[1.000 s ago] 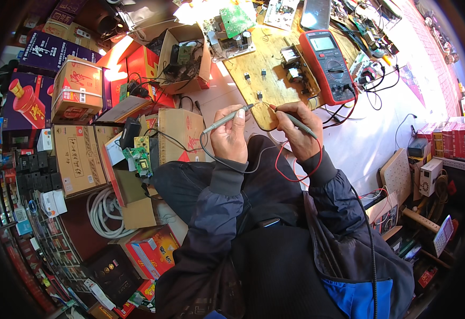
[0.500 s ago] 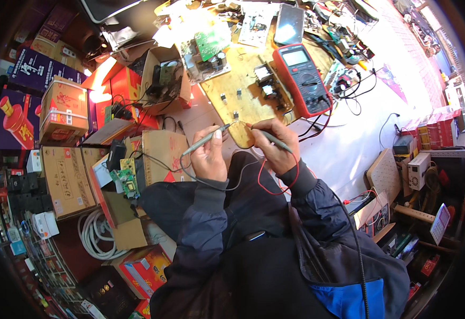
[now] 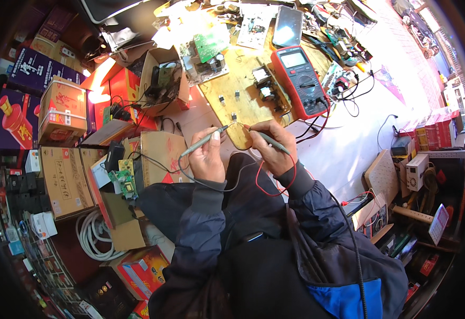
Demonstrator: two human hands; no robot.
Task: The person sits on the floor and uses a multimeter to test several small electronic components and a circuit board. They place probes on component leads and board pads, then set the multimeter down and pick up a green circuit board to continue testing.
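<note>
Between thumb and fingers, my left hand grips a grey test probe with a black lead. Closed around a second grey test probe, with a red lead, is my right hand. Both tips point inward at the legs of a small three-legged component near the rounded front end of a wooden board; whether they touch the legs is too small to tell. Two similar components lie farther back. To their right sits a red and grey multimeter, its leads plugged in.
A circuit module stands beside the meter. Behind are a green circuit board, a phone and heaped electronic parts. Cardboard boxes and a coiled white cable crowd the left. A perforated panel leans at the right.
The whole view has shifted slightly. Both hands keep their grip on the probes, with the tips still close to the same component.
</note>
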